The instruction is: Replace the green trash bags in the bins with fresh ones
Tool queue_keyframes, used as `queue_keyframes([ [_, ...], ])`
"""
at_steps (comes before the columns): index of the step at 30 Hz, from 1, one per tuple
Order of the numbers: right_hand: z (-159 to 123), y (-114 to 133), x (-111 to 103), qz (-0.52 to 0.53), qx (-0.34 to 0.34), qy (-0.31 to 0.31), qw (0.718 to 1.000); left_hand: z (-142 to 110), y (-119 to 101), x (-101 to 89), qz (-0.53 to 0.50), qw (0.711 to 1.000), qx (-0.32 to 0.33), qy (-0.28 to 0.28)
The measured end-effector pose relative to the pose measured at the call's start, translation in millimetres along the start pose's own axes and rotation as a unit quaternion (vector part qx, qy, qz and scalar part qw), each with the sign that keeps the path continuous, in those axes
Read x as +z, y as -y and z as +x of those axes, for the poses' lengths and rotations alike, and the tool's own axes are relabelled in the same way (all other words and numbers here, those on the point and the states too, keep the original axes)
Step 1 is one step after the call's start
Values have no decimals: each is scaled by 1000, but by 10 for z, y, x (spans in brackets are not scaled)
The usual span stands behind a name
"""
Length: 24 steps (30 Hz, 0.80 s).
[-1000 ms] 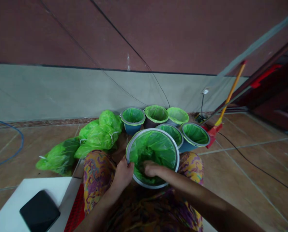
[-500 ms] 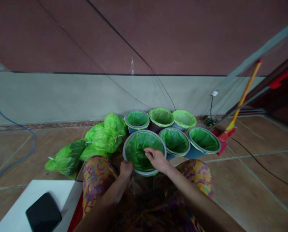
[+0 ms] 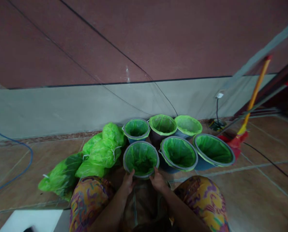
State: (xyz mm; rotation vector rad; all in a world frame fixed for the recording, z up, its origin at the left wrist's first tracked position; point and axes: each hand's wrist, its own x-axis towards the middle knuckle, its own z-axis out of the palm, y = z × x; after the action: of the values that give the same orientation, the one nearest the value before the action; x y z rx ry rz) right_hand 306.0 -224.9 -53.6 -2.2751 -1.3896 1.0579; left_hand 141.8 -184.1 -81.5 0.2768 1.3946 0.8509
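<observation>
Between my knees is a round trash bin (image 3: 141, 143) lined with a green plastic bag (image 3: 144, 158), a grey ring round its rim. My left hand (image 3: 128, 181) grips the near left of that rim, thumb over the edge. On the near right of the same rim, my right hand (image 3: 157, 180) holds on in the same way. Most fingers of both hands are hidden beneath the rim. Close beside it on the right stands another lined bin (image 3: 180, 153), with a further lined bin (image 3: 213, 149) to its right.
Against the wall stand a small lined bin (image 3: 136, 128) and two more green-lined bins. Stuffed, tied green bags (image 3: 102, 153) lie left. A yellow-handled tool (image 3: 256, 90) with a red dustpan (image 3: 235, 143) leans at right. A blue cable (image 3: 29, 161) crosses the floor; a white surface (image 3: 34, 219) is lower left.
My right hand has left the inside of the bin and now holds its near right rim. The bin has moved forward, away from me, toward the back row.
</observation>
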Motion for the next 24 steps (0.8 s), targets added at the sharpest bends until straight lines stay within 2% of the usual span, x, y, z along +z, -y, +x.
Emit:
queue_keyframes([
  [2,78,2,64,43,6,-22,999,6,12,-29,-18,999,-6,33],
  [6,172,-13,155,84,17,-49,995,38,37,-39,-35,998,-4,61],
  [15,219,-73,138,43,23,-68,996,107,51,24,37,996,0,77],
  [21,165,-98,117,-25,-12,-73,997,109,137,44,37,992,87,86],
  [24,162,-183,150,-79,-32,-68,994,100,169,66,69,990,112,48],
])
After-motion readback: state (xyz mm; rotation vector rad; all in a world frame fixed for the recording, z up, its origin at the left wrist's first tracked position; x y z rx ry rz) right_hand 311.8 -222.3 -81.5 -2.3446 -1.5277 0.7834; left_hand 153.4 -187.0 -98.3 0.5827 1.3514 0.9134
